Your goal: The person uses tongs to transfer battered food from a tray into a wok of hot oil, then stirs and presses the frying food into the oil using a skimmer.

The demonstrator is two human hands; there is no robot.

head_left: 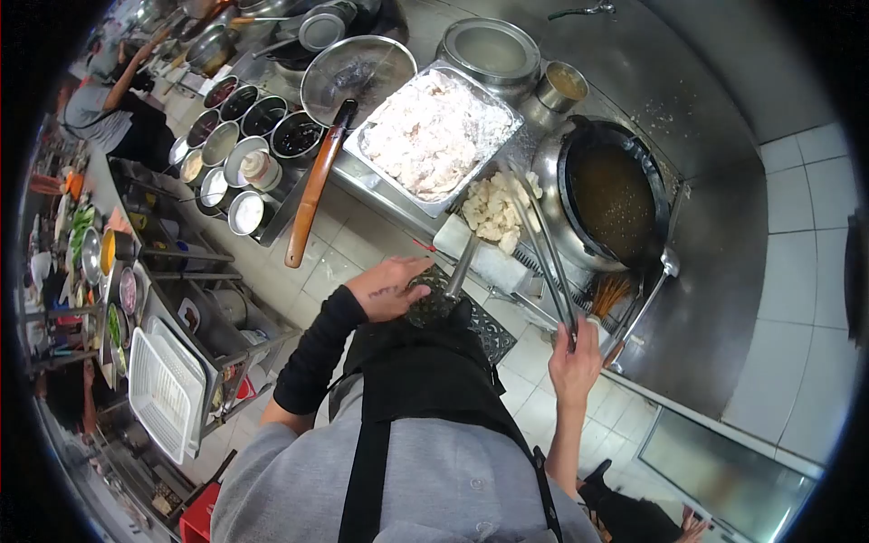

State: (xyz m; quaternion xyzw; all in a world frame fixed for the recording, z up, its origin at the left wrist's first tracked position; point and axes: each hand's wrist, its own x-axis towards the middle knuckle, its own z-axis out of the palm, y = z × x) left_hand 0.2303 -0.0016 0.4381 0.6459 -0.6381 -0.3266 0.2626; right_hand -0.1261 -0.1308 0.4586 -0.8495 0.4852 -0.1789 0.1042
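Note:
My right hand [575,364] is closed around the end of long metal tongs [554,279]. The tips of the tongs reach into a heap of pale, lumpy battered pieces [496,210] beside the wok. From under that heap a metal handle [463,268] points back toward my body. My left hand [391,288] hangs in front of the apron, fingers stretched out and holding nothing. It is near the end of that handle, apart from it. A metal tray [355,147] of white, floury pieces stands to the left of the heap.
On the right sits a large pot of brown oil [615,204], with a ladle [669,262] and a bristle brush [611,295] near it. A wooden-handled strainer [315,185] juts over the floor. Sauce containers [297,134] stand left. Other people [109,113] are at the far left and lower right.

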